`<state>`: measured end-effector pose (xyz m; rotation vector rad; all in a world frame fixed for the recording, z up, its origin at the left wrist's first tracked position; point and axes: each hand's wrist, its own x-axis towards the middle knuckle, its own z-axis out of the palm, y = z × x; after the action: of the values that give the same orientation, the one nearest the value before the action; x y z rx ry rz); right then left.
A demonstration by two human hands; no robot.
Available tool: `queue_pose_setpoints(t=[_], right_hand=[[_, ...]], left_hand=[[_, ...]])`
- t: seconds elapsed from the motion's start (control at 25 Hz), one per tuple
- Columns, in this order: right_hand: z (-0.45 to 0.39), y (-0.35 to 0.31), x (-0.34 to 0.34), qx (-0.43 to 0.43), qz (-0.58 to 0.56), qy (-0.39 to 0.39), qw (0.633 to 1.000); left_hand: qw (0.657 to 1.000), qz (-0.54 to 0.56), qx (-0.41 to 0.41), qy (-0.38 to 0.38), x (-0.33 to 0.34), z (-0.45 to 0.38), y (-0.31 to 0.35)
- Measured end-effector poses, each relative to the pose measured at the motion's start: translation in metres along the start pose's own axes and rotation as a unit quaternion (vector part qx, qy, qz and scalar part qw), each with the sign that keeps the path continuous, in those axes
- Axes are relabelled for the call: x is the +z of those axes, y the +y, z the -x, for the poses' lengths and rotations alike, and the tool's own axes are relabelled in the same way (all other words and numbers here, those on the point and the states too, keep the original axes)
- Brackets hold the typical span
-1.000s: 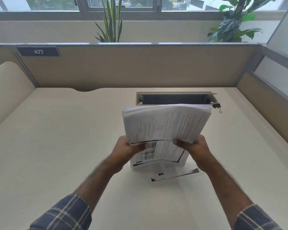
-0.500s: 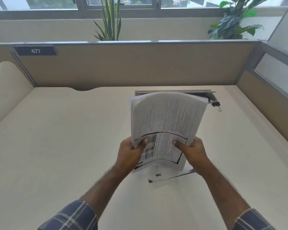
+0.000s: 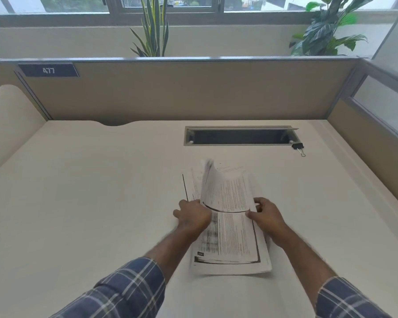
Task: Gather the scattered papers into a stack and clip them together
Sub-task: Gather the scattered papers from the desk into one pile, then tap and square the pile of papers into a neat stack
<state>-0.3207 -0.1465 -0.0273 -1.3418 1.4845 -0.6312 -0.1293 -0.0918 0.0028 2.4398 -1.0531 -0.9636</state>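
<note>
the white printed paper stack [image 3: 230, 237] lies on the pale desk [image 3: 90, 203], long axis running away from the person. the left hand [image 3: 193, 216] and right hand [image 3: 267, 218] pinch its sides, top sheets curling. the black binder clip [image 3: 298, 146] sits well apart, far right, nearer the right hand.

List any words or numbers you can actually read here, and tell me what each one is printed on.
"477": white digits on the dark blue plate fixed to the desk partition, upper left.
Papers held under both hands: lines of printed text and a dark table, all too small and blurred to read.
Binder clip by the desk slot: no marking visible.
</note>
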Motion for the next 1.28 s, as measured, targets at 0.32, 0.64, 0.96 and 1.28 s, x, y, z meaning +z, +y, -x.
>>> queue_pose_setpoints(t=[0.32,0.64,0.96,1.28], right_hand=[[0.015,0.009,0.028,0.009,-0.046,0.008,0.999],[0.029,0.006,0.041,0.011,-0.045,0.002,0.999],[0.043,-0.003,0.039,-0.007,-0.039,0.131,0.991],[0.088,-0.045,0.079,0.003,-0.440,-0.091,0.894]], left_hand=[[0.958,0.280,-0.010,0.054,-0.015,-0.014,-0.022],[0.954,0.275,0.020,-0.115,-0.025,-0.016,-0.041],[0.890,0.447,0.074,-0.055,-0.060,-0.011,-0.058],[0.696,0.710,0.037,-0.104,-0.077,-0.010,-0.059]])
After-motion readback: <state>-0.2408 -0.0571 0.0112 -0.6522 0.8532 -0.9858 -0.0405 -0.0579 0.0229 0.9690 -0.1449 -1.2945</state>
